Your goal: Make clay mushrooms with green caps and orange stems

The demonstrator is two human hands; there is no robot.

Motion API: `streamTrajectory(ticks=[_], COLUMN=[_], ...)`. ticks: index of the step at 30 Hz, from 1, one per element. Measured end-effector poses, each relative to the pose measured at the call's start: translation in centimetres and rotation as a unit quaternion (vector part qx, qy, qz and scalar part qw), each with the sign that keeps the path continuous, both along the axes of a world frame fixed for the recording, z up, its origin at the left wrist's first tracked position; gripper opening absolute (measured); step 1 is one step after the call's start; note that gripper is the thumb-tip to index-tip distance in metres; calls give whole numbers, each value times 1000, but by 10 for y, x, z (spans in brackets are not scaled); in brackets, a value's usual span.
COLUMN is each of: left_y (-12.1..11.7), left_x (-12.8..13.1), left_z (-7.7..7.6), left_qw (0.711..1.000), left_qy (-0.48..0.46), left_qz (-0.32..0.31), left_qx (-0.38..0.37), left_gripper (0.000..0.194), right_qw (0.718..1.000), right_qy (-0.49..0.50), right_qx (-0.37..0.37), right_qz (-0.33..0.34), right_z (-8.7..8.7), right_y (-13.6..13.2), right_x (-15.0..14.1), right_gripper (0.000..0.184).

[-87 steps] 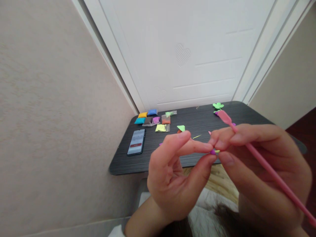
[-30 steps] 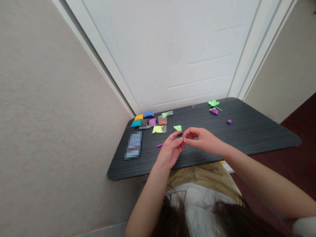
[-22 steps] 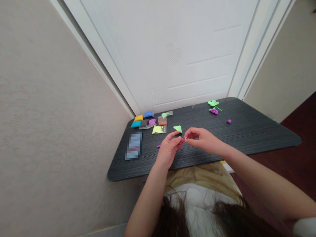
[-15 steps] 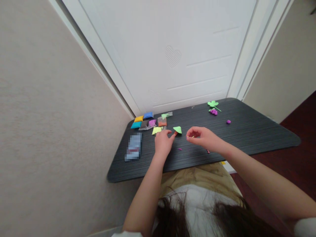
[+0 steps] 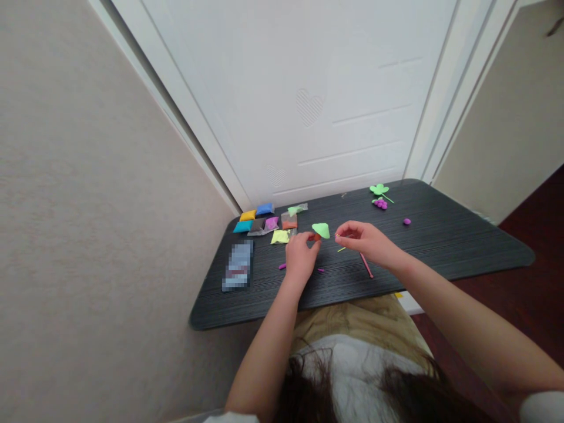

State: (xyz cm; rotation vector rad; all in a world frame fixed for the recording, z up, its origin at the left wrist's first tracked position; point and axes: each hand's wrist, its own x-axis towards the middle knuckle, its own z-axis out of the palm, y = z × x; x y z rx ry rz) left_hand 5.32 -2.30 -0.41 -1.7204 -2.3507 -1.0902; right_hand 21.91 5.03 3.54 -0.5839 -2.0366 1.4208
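My left hand [image 5: 301, 257] is closed around the orange stem of a small clay mushroom, whose light green cap [image 5: 321, 230] rises above my fingertips. Just right of the cap, my right hand [image 5: 363, 239] is pinched on a tiny bit of yellow clay [image 5: 337, 236], mostly covered by the fingertips. Below that hand a thin yellow clay strip [image 5: 341, 249] and a pink stick-shaped tool [image 5: 366, 266] lie on the table. A purple clay roll [image 5: 282, 267] lies left of my left wrist, and a smaller purple piece [image 5: 321, 270] to its right.
Clay packets in several colours, one of them yellow [image 5: 280, 237], lie at the back left of the dark table [image 5: 458, 235]. A blurred flat packet [image 5: 238, 265] is at the left. Green clay leaves [image 5: 379, 189], a purple cluster [image 5: 380, 204] and a purple ball [image 5: 406, 221] lie at the right.
My left hand has moved right and taken the mushroom up by its stem. My right hand has shifted slightly; the yellow strip and more of the pink tool now show beneath it.
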Motion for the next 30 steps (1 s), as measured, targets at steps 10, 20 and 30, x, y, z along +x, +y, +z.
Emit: streamTrajectory(ticks=[10, 20, 30], left_y=[-36, -47, -57], left_x=[43, 50, 55], left_z=[38, 46, 54], left_qw=[992, 988, 989], left_qy=[41, 59, 37], left_qz=[-2, -8, -35], left_qx=[122, 142, 139], left_gripper=[14, 12, 11], right_qw=[999, 989, 979], right_qy=[20, 4, -16], right_qx=[49, 148, 203], right_qz=[13, -9, -16], right_z=[41, 50, 56], right_y=[-15, -22, -23], right_x=[8, 15, 22], right_gripper=[23, 18, 16])
